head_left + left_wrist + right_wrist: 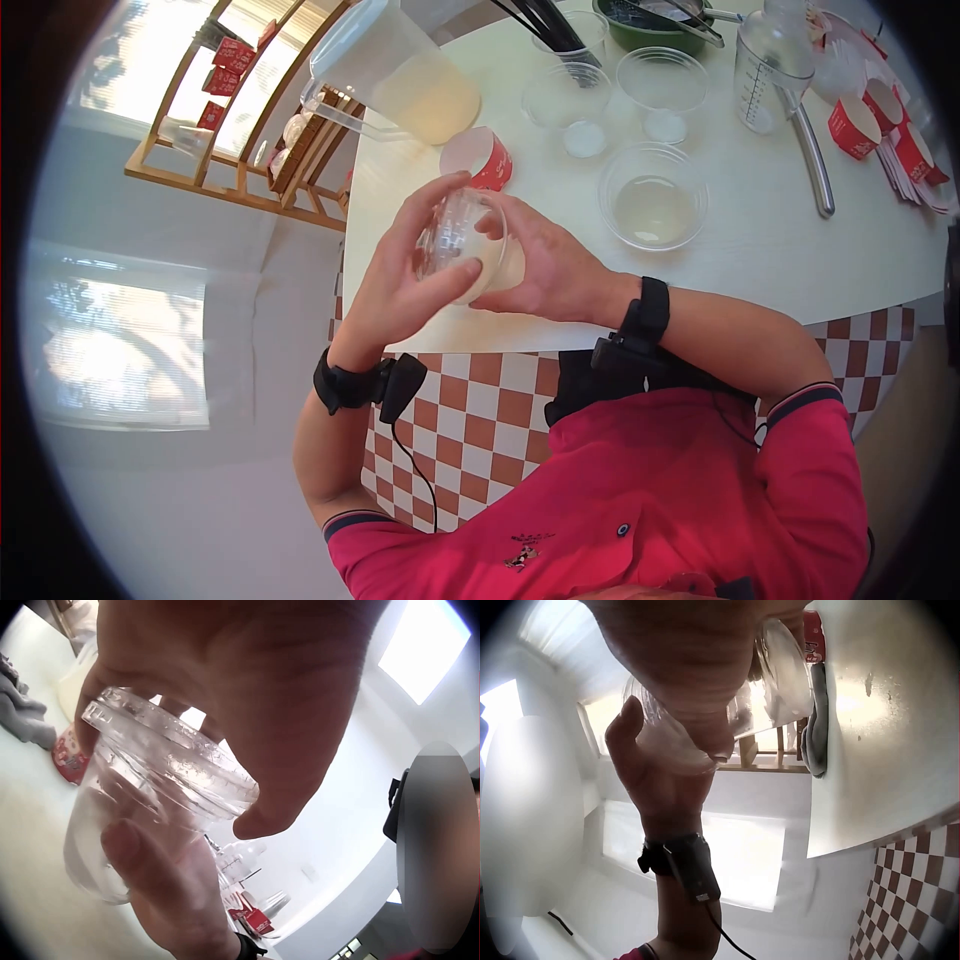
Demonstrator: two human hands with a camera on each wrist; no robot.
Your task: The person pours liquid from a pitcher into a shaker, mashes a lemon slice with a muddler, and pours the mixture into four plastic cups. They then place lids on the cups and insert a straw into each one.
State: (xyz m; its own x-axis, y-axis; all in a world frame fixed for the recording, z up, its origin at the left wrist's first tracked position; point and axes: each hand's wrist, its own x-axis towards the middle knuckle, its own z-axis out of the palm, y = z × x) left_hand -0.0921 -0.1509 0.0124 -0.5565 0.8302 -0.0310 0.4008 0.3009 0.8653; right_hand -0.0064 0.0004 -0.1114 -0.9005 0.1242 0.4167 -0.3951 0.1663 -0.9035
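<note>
Both hands hold one clear plastic cup [462, 245] above the near left edge of the table. The cup is tilted, and its thick ringed rim shows droplets in the left wrist view. My left hand [395, 270] grips it around the rim, with the thumb [266, 817] bent over the edge. From the other side my right hand [555, 262] holds the cup's body, its thumb [124, 844] pressed against the clear wall. In the right wrist view the right hand [682, 660] covers much of the cup. A red and white paper cup [492, 165] stands just beyond the hands.
A large pitcher [400, 80] with pale liquid lies beyond the left hand. Another clear cup of pale liquid [655, 208] stands to the right, near clear cups [662, 80], a graduated bottle [770, 70] and a metal handle [812, 165]. A grey cloth [818, 724] is at the table edge.
</note>
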